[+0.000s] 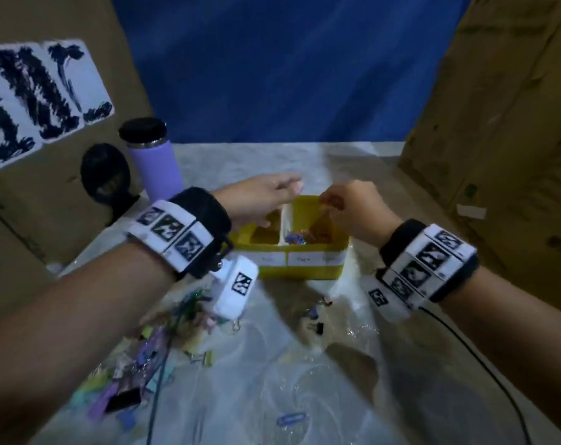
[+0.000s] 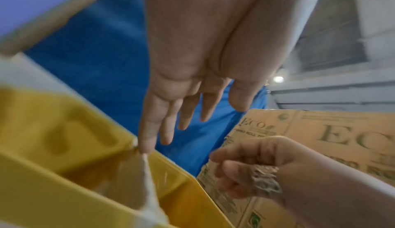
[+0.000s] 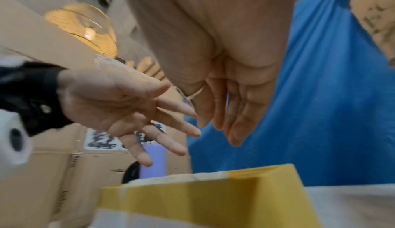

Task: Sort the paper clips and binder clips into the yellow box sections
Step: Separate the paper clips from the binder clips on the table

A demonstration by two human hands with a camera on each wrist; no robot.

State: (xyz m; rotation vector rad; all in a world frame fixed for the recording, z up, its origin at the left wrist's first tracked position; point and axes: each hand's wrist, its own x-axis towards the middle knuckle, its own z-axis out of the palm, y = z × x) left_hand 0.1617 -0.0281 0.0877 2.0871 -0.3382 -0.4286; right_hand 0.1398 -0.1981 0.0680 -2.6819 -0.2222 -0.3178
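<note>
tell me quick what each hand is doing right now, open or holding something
Left hand: open, fingers straight, holding nothing, over the yellow box.
Right hand: open, fingers straight and together; nothing clearly held.

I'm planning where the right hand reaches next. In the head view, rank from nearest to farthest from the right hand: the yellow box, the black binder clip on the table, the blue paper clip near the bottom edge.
1. Yellow box: directly beneath the right hand.
2. Black binder clip: on the table, nearer the person than the box.
3. Blue paper clip: closest to the person, near the bottom edge.
</note>
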